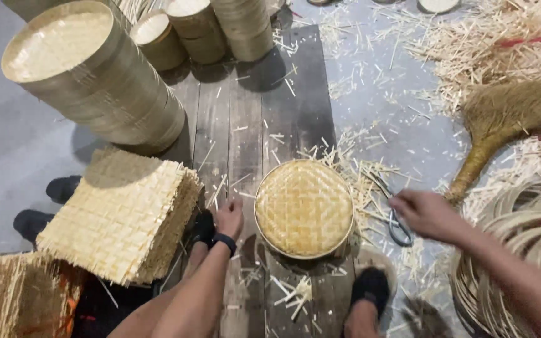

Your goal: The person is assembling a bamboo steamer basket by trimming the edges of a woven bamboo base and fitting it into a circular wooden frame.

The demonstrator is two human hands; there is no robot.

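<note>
A round woven bamboo tray (303, 208) lies on dark wooden planks (245, 125) in front of me. My left hand (228, 217) rests on the planks just left of the tray, fingers together, holding nothing that I can see; a dark band circles its wrist. My right hand (426, 213) is to the right of the tray, fingers closed around the handles of a pair of scissors (396, 220) that lie among bamboo offcuts. My two feet in dark footwear (370, 286) sit near the tray's lower edge.
A stack of square woven bamboo mats (122, 215) sits at the left. Tall stacks of round bamboo trays (95, 75) stand at the back. A straw broom (502, 125) and coils of bamboo strips (521, 250) lie at the right, with offcuts scattered around.
</note>
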